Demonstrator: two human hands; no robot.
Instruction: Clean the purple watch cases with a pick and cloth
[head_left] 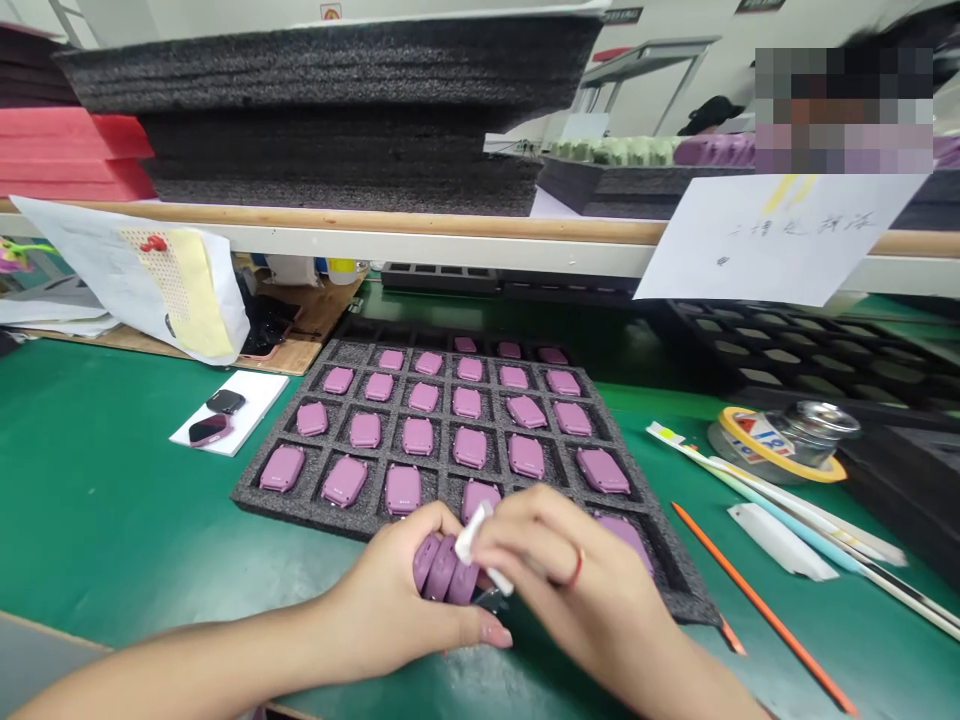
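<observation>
My left hand (397, 595) is closed around a small stack of purple cases (444, 572), held just in front of the black foam tray (300, 500). My right hand (577, 580) pinches a small white piece (476, 535) against the top of that stack; a red band sits on one finger. Both hands hover over the tray's near edge. The tray holds several purple cases (469, 447), one in each pocket.
A white card with two small devices (214, 418) lies left of the tray. An orange stick (757, 605), white strips (780, 540), a tape roll (765, 440) and a glass jar (821, 425) lie to the right. Stacked foam sheets (337, 110) fill the shelf above.
</observation>
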